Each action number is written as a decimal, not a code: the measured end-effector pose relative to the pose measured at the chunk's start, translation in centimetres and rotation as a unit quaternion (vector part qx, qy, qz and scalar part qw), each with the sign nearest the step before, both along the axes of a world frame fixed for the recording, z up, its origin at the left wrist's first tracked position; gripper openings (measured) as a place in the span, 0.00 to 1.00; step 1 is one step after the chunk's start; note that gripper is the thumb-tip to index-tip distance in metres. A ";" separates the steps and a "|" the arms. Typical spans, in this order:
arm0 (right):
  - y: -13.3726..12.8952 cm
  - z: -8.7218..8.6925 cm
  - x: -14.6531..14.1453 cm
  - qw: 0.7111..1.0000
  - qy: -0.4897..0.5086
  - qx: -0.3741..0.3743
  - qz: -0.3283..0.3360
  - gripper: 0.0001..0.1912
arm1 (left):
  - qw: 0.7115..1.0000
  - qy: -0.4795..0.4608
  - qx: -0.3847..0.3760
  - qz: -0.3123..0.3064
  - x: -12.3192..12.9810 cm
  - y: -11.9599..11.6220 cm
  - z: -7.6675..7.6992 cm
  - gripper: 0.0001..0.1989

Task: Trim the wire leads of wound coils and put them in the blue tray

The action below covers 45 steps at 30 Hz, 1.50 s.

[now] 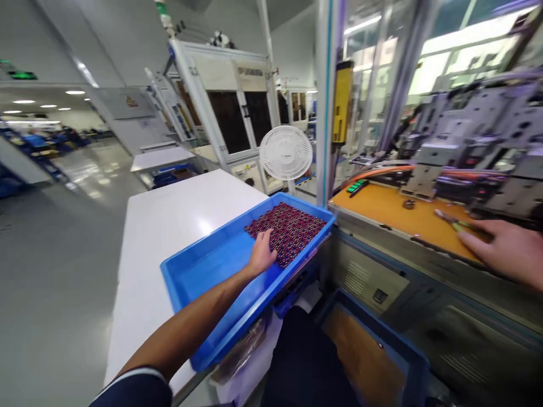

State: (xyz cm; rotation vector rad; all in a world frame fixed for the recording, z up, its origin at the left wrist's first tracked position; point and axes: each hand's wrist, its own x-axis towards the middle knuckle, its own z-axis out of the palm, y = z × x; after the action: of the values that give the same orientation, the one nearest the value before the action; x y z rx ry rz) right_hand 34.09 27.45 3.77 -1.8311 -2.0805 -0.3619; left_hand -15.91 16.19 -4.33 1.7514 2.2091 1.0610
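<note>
My left hand (262, 253) reaches into a blue tray (203, 251), its fingers apart at the near left edge of a layer of small dark red and blue parts (288, 229). These parts cover the tray's far right end. Over at the right, my right hand (496, 246) is closed around the handles of a small plier-like tool (456, 225). The tool's tip points left above the orange machine surface (382, 212). A small round metal piece (408, 204) sits on that surface, left of the tool.
A white table (169, 215) carries the tray. Behind it stands a white fan (285, 152). Machine blocks (441, 147) and cables rise behind the orange surface, with a metal post (324, 102) at its left. A lower blue bin (407, 345) is below.
</note>
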 end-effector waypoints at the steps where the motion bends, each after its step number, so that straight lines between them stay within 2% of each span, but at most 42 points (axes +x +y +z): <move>1: -0.2 0.1 0.2 1.000 0.005 -0.005 -0.003 0.20 | 0.999 0.014 0.030 -0.032 1.5 0.6 1.6 0.26; 4: -0.7 0.3 -0.2 1.000 0.014 -0.004 0.004 0.18 | 0.984 0.035 0.089 -0.149 7.8 3.8 6.5 0.30; 7: -1.0 0.3 -0.8 1.000 0.015 -0.001 0.004 0.13 | 0.968 0.029 0.091 -0.233 16.0 8.1 9.8 0.26; 10: -1.3 0.3 -1.1 1.000 0.014 0.000 0.008 0.10 | 0.966 -0.002 0.054 -0.251 23.4 12.4 10.9 0.28; 12: -1.5 0.5 -1.1 1.000 0.016 0.001 0.014 0.10 | 0.970 -0.035 0.027 -0.238 26.9 14.6 11.0 0.25; 14: -1.6 0.6 -1.2 1.000 0.020 0.002 0.020 0.11 | 0.973 -0.074 0.008 -0.218 28.9 16.0 11.1 0.21; 17: -1.8 0.6 -1.2 0.999 0.032 0.006 0.025 0.12 | 0.969 -0.133 0.001 -0.208 29.7 16.2 11.4 0.19; 19: -2.0 0.5 -1.3 0.998 0.044 0.013 0.032 0.12 | 0.960 -0.170 0.008 -0.221 29.0 14.7 11.8 0.23; 21: -2.1 0.6 -1.2 0.997 0.061 0.026 0.042 0.12 | 0.946 -0.210 0.019 -0.245 27.7 11.7 11.8 0.30; 23: -2.2 0.9 -1.1 0.994 0.083 0.044 0.064 0.12 | 0.927 -0.255 0.025 -0.273 26.0 7.4 11.2 0.33; 26: -3.4 1.6 -1.5 0.981 0.130 0.094 0.104 0.13 | 0.902 -0.314 0.027 -0.297 23.3 -0.3 9.2 0.35; 28: -5.7 2.1 -2.5 0.967 0.175 0.141 0.122 0.15 | 0.861 -0.385 0.052 -0.327 21.7 -5.1 7.3 0.36; 30: -9.5 2.2 -4.1 0.950 0.218 0.172 0.146 0.19 | 0.835 -0.412 0.115 -0.346 20.3 -9.0 5.4 0.35; 32: -14.7 1.9 -6.0 0.935 0.239 0.154 0.212 0.18 | 0.838 -0.373 0.186 -0.352 19.4 -11.7 3.9 0.35; 34: -20.0 1.2 -7.8 0.909 0.216 0.101 0.343 0.16 | 0.848 -0.319 0.226 -0.359 18.8 -13.5 2.9 0.39; 35: -22.2 0.8 -8.5 0.896 0.198 0.102 0.385 0.16 | 0.847 -0.304 0.233 -0.368 18.7 -14.0 2.6 0.40; 37: -25.5 -0.3 -9.6 0.886 0.179 0.067 0.423 0.15 | 0.843 -0.295 0.231 -0.386 18.7 -14.7 2.2 0.42; 41: -28.1 -1.7 -9.7 0.883 0.181 -0.039 0.432 0.10 | 0.836 -0.310 0.216 -0.397 19.3 -15.2 1.9 0.41; 45: -28.9 -1.3 -8.6 0.864 0.228 -0.094 0.439 0.08 | 0.825 -0.365 0.175 -0.394 19.7 -15.4 1.8 0.41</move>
State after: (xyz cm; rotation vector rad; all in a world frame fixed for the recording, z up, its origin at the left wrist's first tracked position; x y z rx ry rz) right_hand 25.49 -1.50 2.47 -0.7411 -2.3487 0.4799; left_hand 3.75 0.75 -2.55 1.6783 0.7482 1.5598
